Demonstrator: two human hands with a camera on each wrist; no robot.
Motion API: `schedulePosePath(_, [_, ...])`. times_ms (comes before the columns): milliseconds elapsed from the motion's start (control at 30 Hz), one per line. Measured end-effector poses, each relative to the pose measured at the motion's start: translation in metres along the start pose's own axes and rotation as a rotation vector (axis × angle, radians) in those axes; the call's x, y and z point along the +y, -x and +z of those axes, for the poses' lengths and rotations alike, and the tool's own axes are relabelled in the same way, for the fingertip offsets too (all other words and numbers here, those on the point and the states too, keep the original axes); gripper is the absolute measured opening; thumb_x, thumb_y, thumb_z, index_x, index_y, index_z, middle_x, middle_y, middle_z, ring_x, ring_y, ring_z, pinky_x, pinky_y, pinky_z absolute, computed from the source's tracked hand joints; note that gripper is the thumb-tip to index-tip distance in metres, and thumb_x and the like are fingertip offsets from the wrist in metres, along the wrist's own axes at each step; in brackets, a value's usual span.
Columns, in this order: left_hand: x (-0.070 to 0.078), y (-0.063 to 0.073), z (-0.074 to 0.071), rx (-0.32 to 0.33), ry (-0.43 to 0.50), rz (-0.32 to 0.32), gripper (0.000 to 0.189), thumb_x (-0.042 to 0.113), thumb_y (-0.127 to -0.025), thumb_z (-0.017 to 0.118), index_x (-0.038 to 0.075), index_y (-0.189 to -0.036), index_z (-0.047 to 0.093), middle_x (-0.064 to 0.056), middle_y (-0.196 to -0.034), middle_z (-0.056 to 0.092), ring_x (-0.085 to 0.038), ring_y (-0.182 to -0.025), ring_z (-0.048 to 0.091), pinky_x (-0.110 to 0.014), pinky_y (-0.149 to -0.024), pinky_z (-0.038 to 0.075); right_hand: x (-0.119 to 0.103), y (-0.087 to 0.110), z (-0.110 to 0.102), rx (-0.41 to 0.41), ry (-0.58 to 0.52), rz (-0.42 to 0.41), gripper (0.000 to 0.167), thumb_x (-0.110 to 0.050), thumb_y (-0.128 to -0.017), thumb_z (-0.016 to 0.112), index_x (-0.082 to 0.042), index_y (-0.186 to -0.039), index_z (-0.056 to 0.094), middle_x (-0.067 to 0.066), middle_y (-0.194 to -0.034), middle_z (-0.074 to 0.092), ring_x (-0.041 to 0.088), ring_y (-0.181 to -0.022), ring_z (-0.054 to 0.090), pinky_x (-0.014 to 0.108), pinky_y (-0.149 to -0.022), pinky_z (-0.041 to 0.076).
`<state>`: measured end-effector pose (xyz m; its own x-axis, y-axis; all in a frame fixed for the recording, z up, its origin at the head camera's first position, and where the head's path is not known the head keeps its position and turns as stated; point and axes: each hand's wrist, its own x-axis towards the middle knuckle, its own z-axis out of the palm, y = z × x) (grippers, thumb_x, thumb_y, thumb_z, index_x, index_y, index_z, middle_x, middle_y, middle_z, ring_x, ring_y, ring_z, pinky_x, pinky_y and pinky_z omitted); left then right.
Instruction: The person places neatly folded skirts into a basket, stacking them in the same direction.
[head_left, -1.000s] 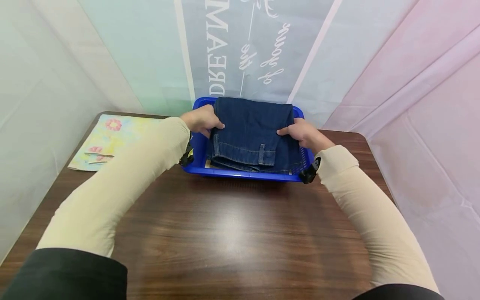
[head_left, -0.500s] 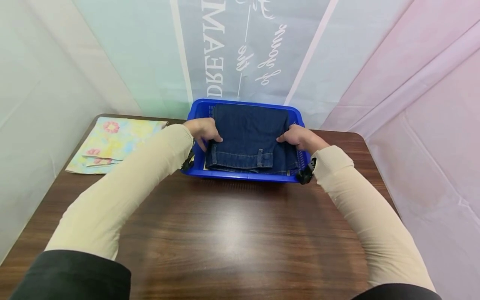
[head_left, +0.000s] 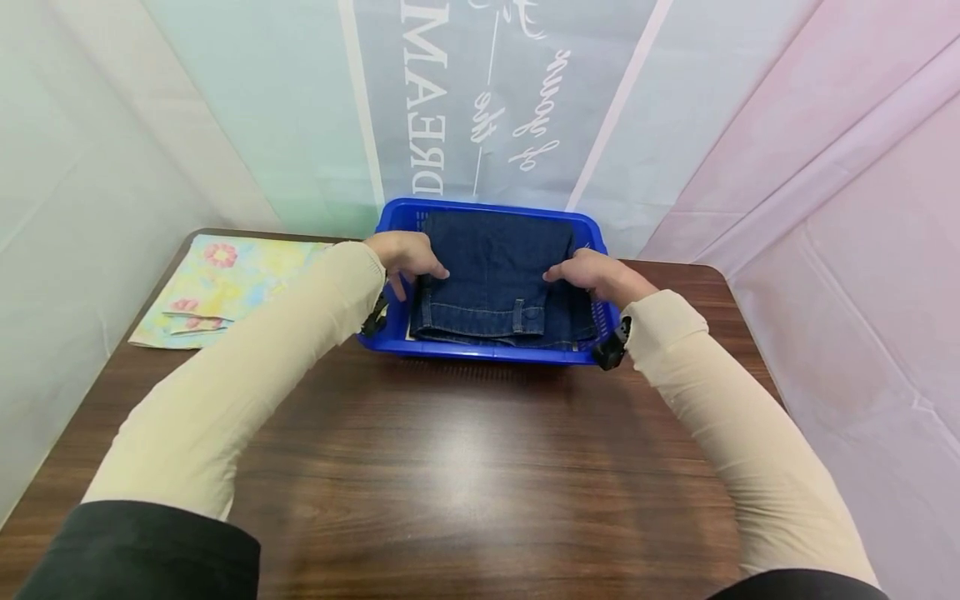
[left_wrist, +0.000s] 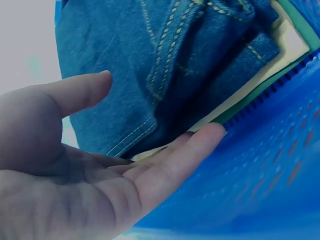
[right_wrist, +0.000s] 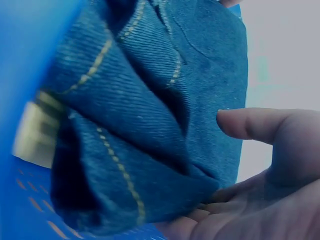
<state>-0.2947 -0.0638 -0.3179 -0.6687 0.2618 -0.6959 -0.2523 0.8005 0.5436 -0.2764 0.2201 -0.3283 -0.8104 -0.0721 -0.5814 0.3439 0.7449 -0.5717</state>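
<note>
Jeans (head_left: 487, 254), dark blue and folded with the waistband toward the person, lie inside a blue basket (head_left: 495, 353) near the far edge of a brown wooden bench (head_left: 465, 475). Both hands have thumb and fingers spread apart. Left hand (head_left: 408, 252) has its thumb over the jeans and its straight fingers down between them and the basket's side. Right hand (head_left: 596, 273) has its thumb over the opposite side, fingers against the folded edge, tips hidden. A cream layer (left_wrist: 294, 42) with a green border shows beneath the denim. A flowered cloth (head_left: 255, 271), also folded, sits left of the basket, partly behind a cream sleeve (head_left: 247, 367).
</note>
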Motion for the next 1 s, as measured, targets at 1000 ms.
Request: schedulePosePath(1000, [-0.071,0.056,-0.102,0.164,0.065,0.221,0.065,0.032,-0.112,0.033,-0.006,-0.160,0.013,-0.030,-0.162,0.023,-0.043,-0.144,0.035,-0.054,-0.114,0.040,-0.005,0.040,-0.015,-0.008,-0.027,-0.124,0.070,-0.024,-0.104,0.057,0.014,-0.153,0.024,0.030,-0.154,0.033,0.043,-0.141,0.037,0.054,-0.114,0.038])
